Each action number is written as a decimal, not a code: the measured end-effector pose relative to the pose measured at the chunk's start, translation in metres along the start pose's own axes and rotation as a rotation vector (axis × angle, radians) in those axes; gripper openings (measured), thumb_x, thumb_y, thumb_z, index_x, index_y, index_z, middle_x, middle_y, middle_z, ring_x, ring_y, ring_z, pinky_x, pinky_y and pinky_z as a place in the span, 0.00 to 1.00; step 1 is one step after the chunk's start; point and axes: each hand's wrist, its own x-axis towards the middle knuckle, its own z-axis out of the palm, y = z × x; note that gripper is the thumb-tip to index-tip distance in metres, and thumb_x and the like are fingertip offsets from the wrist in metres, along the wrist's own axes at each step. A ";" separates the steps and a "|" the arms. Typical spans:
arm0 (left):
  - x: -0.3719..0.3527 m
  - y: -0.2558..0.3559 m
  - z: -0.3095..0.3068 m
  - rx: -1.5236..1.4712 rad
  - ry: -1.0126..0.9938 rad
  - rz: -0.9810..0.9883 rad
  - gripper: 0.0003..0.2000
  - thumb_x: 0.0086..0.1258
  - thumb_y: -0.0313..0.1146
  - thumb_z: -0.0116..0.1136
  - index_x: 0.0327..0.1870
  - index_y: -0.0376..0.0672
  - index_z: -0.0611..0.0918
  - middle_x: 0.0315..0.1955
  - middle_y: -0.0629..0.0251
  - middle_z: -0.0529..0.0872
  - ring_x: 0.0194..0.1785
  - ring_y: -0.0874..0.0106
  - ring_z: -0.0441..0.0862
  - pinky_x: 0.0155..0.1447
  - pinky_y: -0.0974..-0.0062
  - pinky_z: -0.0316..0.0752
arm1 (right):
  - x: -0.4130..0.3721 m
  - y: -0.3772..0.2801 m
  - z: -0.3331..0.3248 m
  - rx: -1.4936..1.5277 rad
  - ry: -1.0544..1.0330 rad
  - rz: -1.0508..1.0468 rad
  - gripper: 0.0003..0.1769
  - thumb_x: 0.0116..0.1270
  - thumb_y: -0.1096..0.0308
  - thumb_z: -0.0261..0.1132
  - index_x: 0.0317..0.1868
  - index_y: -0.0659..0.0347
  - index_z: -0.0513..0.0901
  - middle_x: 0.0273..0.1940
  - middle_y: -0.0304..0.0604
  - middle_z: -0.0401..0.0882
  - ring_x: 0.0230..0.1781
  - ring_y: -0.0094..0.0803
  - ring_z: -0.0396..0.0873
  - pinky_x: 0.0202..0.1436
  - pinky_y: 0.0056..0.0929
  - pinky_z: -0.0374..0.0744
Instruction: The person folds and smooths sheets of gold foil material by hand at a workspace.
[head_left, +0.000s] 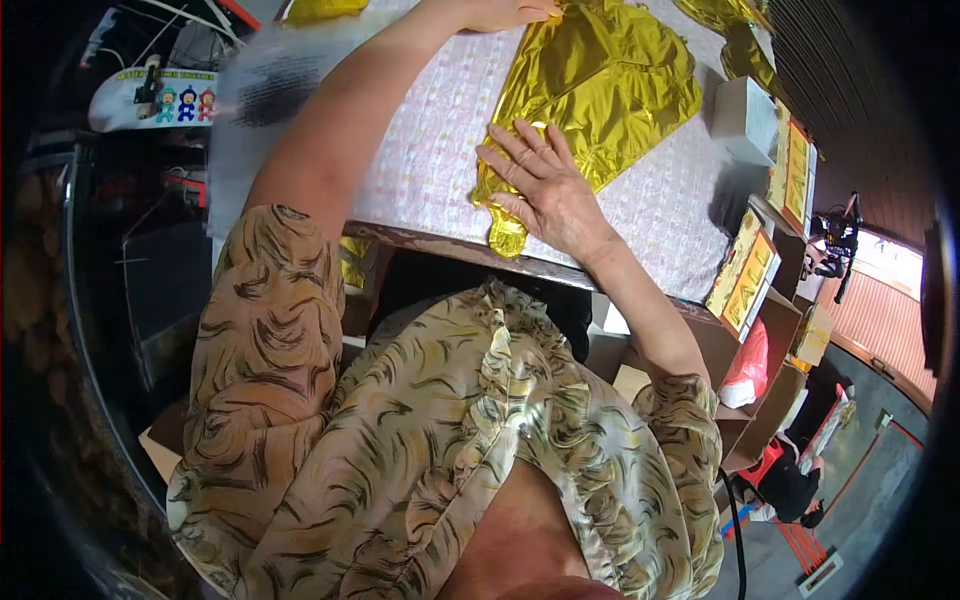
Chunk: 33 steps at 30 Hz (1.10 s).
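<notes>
A gold foil piece (600, 80), crumpled and shiny, is spread on a worktop (420, 160) that is covered with a pale patterned cloth. The right hand (548, 192) is laid flat on the near left part of the foil, palm down. Its fingers (520, 150) are spread wide and pressed on the foil, pointing far and left, and nothing is gripped. A narrow tail of the foil is seen just near the thumb, at the near edge of the worktop.

The left hand (510, 12) is stretched to the far edge of the foil and is cut off by the top of the view. It touches the foil there, but whether its fingers are closed on it cannot be told.

Three gold foil pieces are counted: the one under the hands, a second (735, 35) at the far right, and a third (320, 8) at the far left. One white box (745, 120) is set just right of the main foil. Two printed gold packets (748, 272) are stood at the right edge.
</notes>
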 end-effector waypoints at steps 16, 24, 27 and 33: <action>-0.008 0.020 -0.002 -0.062 0.112 -0.237 0.18 0.74 0.40 0.63 0.63 0.49 0.86 0.51 0.55 0.92 0.56 0.58 0.89 0.61 0.65 0.80 | -0.003 0.001 0.003 0.068 0.021 0.004 0.34 0.74 0.51 0.66 0.77 0.50 0.73 0.79 0.44 0.66 0.82 0.51 0.59 0.83 0.63 0.56; -0.008 0.006 0.007 0.004 0.137 -0.298 0.24 0.70 0.49 0.68 0.68 0.65 0.84 0.36 0.59 0.89 0.39 0.66 0.85 0.48 0.67 0.79 | 0.003 -0.005 -0.019 0.029 0.024 0.073 0.38 0.77 0.49 0.62 0.82 0.50 0.64 0.81 0.45 0.62 0.83 0.50 0.58 0.84 0.64 0.50; -0.008 0.007 0.005 0.039 0.117 -0.300 0.24 0.71 0.50 0.67 0.68 0.66 0.84 0.35 0.58 0.89 0.39 0.64 0.86 0.48 0.67 0.80 | 0.013 0.003 -0.021 -0.025 0.038 0.144 0.38 0.78 0.47 0.59 0.83 0.50 0.61 0.82 0.45 0.61 0.84 0.49 0.56 0.85 0.62 0.47; -0.009 0.007 0.007 0.019 0.142 -0.287 0.22 0.72 0.50 0.66 0.67 0.64 0.85 0.44 0.58 0.92 0.44 0.64 0.89 0.51 0.67 0.81 | 0.013 0.018 -0.001 -0.189 -0.038 0.134 0.38 0.80 0.41 0.52 0.84 0.44 0.59 0.84 0.42 0.55 0.84 0.48 0.53 0.85 0.62 0.47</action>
